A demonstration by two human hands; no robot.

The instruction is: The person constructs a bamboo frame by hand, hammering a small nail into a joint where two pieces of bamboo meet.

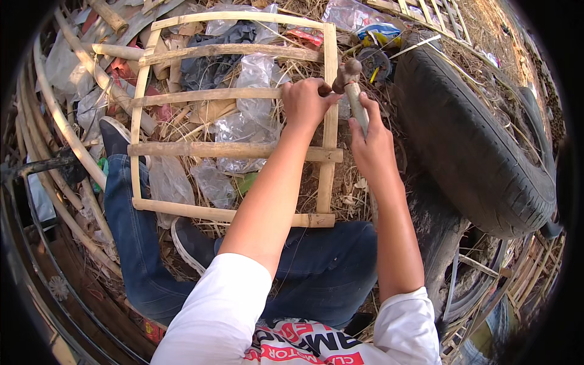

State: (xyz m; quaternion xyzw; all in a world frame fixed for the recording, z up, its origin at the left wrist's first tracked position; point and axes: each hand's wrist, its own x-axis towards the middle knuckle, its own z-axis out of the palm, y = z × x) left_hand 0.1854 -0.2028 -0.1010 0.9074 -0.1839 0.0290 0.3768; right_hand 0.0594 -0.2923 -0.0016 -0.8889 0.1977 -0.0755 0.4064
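A ladder-like frame of split bamboo point(330, 182) lies in front of me, its several crosswise slats joined to two upright strips. My left hand point(305, 104) is closed round the right end of a middle bamboo slat point(207, 97), where it meets the right upright. Whether a nail sits between the fingertips is too small to tell. My right hand point(372, 141) grips the pale handle of a hammer point(356, 106). The rusty hammer head is raised just beyond the left fingertips, over or close to the right upright.
A black tyre point(474, 152) leans at the right beside my right arm. Crumpled clear plastic point(249, 131), dry straw and scraps cover the ground under the frame. Long bamboo poles point(70, 128) lie at the left, and another bamboo lattice point(432, 15) at the far right. My bent legs point(328, 261) are close below.
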